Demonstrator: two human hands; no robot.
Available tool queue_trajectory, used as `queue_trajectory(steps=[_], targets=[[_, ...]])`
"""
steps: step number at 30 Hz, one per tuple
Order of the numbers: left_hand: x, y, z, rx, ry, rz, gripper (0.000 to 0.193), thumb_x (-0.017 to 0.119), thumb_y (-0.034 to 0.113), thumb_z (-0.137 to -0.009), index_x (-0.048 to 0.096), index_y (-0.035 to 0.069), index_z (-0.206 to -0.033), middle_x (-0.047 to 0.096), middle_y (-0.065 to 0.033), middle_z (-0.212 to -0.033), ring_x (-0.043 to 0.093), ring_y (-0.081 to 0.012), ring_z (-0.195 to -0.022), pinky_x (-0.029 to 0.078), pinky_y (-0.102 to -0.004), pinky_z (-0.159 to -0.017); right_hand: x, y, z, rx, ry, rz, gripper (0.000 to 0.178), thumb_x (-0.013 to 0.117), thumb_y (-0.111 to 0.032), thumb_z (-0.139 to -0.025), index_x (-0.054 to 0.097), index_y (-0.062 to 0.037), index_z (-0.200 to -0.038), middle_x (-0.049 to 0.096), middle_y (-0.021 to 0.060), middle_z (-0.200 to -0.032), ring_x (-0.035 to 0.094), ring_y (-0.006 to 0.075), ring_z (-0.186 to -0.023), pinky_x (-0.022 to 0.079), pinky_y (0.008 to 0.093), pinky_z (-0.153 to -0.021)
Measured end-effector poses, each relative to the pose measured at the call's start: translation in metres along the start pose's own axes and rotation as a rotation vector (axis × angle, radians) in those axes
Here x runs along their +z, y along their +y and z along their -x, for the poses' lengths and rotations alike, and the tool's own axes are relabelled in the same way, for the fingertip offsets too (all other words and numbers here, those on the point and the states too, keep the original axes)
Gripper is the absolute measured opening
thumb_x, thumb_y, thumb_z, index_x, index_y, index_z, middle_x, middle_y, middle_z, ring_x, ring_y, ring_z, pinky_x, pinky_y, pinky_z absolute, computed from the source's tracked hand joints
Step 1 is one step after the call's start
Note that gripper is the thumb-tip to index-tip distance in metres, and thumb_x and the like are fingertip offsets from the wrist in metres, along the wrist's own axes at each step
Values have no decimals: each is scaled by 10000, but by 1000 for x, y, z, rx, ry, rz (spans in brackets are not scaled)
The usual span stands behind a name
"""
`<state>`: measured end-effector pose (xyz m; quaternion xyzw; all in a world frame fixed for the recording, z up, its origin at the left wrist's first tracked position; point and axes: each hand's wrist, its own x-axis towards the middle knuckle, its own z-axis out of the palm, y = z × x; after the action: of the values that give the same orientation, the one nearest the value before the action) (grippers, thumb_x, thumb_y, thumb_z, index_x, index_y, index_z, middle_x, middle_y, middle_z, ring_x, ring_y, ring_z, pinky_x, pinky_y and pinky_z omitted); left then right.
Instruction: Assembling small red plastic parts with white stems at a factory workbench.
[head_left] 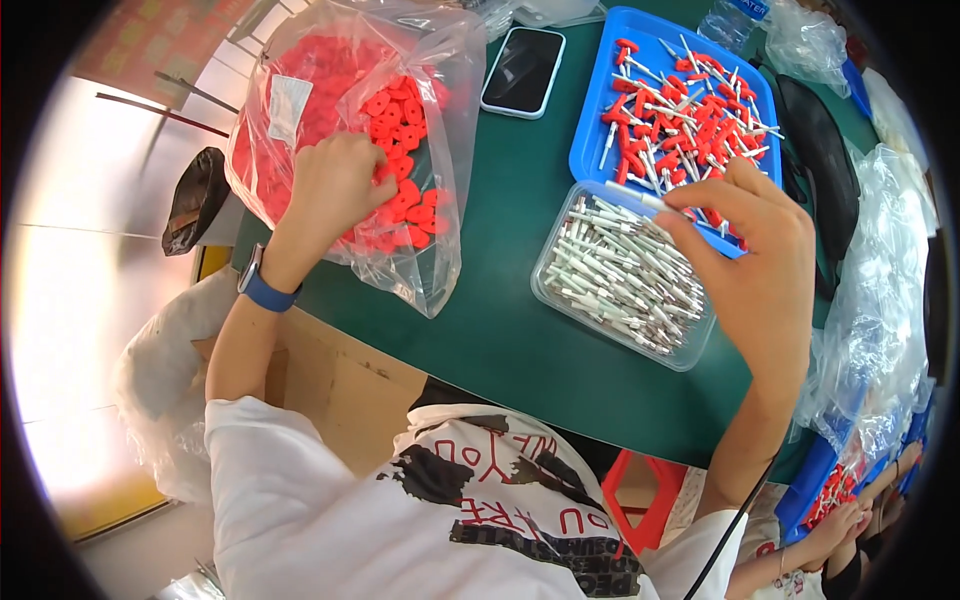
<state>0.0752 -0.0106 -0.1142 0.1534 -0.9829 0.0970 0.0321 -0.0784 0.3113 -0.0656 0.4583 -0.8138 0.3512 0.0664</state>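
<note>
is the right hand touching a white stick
Touching: the head view shows the right hand pinching one white stick at one end, the rest sticking out past its fingers.

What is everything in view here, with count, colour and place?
table: one, green, centre
bag: one, clear, left on table
red parts: many, red, inside bag
phone: one, dark screen, pale edge, right of bag
tray: one, blue, far right on table
assembled pieces: many, red and white, in tray
tub: one, clear, at tray's near edge
pale rods: many, whitish, in tub
bottle: one, clear, beyond tray
plastic wrapping: uncounted, clear, right side
stool: one, red, below table edge
watch: one, blue strap, left wrist
shirt: one, white, printed, bottom
left hand: one, bare, at the red parts
right hand: one, bare, holding one rod above tub
</note>
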Motion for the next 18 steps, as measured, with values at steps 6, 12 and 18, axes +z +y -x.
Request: queue_trajectory(steps=[6, 12, 18], targets=[[-12, 3, 9, -164, 246, 560, 161, 677, 160, -805, 721, 42, -906, 687, -81, -755, 619, -147, -632, 463, -291, -540, -13, 2, 0, 105, 76, -111, 149, 742, -15, -745, 655, 20, -860, 386, -23, -658, 300, 52, -574, 235, 241, -506], [-31, 33, 32, -263, 251, 1350, 197, 595, 105, -907, 680, -39, -1011, 698, -103, -780, 565, -61, -576, 390, -180, -464, -25, 5, -4, 298, 118, -360, 119, 703, -1, -803, 673, -23, -916, 394, -71, -675, 273, -2, -581, 207, 200, -513], [-69, 89, -17, -18, -149, 1863, 240, 533, 126, -936, 655, -39, -1061, 692, -119, -786, 579, -100, -491, 372, -179, -396, -37, 14, -1, 253, 133, -938, 200, 588, -131, -883, 580, 5, -1030, 516, -36, -703, 326, -10, -516, 208, 161, -436]])
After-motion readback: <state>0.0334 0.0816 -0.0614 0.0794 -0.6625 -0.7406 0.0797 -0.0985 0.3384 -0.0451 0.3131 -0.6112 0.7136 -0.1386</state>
